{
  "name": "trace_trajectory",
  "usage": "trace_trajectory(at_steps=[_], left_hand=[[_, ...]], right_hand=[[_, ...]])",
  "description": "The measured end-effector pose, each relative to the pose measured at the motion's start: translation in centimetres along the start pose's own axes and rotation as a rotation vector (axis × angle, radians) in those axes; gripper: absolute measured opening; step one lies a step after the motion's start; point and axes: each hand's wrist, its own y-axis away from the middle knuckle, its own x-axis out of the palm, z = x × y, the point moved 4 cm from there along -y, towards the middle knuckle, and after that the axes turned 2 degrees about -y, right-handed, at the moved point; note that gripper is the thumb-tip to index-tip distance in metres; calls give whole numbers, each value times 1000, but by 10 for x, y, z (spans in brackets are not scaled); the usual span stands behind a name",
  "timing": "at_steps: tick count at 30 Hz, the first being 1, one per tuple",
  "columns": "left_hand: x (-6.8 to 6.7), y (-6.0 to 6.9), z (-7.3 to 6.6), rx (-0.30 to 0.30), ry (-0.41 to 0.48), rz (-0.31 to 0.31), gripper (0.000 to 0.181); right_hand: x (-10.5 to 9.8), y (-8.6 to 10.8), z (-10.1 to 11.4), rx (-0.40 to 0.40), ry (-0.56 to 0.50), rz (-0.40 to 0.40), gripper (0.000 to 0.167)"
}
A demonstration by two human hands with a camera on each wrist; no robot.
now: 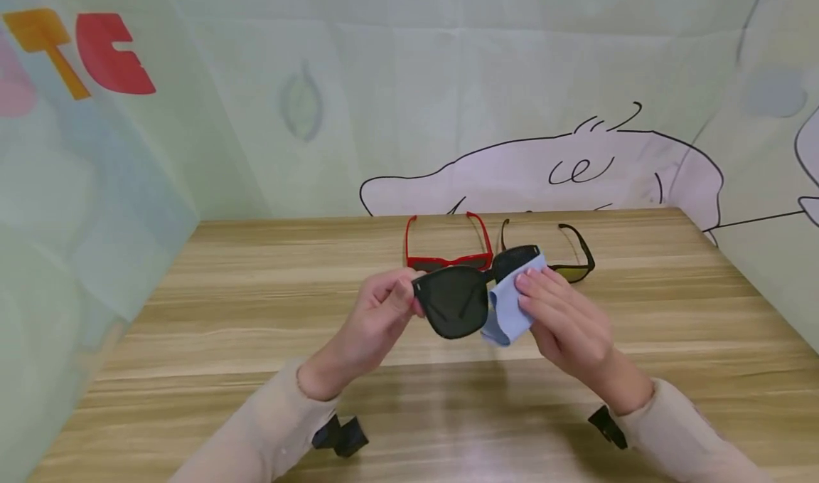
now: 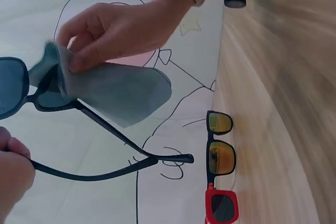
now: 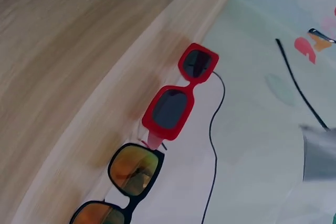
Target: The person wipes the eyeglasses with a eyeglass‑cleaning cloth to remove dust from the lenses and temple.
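Black sunglasses (image 1: 456,304) are held up above the table, dark lenses facing the head camera. My left hand (image 1: 379,321) pinches them at the left end of the frame, beside the hinge. A light blue cloth (image 1: 509,304) is folded over the right lens, and my right hand (image 1: 571,321) pinches that lens through it. The left wrist view shows the cloth (image 2: 126,90) draped on both sides of the lens and the temple arms unfolded. In the right wrist view only a cloth corner (image 3: 320,153) and a temple arm (image 3: 299,82) appear; the right hand is out of sight there.
Behind the hands, red sunglasses (image 1: 450,262) lie on the wooden table (image 1: 256,305), arms pointing away. Beside them are black-framed sunglasses (image 1: 572,272) with yellow-orange lenses, partly hidden by the right hand and cloth. A printed backdrop (image 1: 409,99) stands at the table's far edge.
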Motion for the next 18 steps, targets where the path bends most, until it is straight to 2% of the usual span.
trace_trajectory(at_steps=[5, 7, 10, 13, 16, 18], left_hand=[[2, 1, 6, -7, 91, -17, 22], [2, 2, 8, -41, 67, -45, 22], [2, 2, 9, -117, -49, -102, 33], [2, 0, 7, -203, -189, -141, 43], [-1, -2, 6, -278, -331, -153, 39], [-5, -2, 4, -273, -476, -164, 32]], right_hand=[[-3, -3, -1, -40, 121, -55, 10], [-6, -5, -2, -48, 156, -73, 7], [-9, -9, -4, -24, 184, -109, 8], [-11, -9, -6, 38, 216, -130, 9], [-13, -5, -11, 118, 264, -70, 12], [-15, 1, -16, 197, 271, 8, 15]])
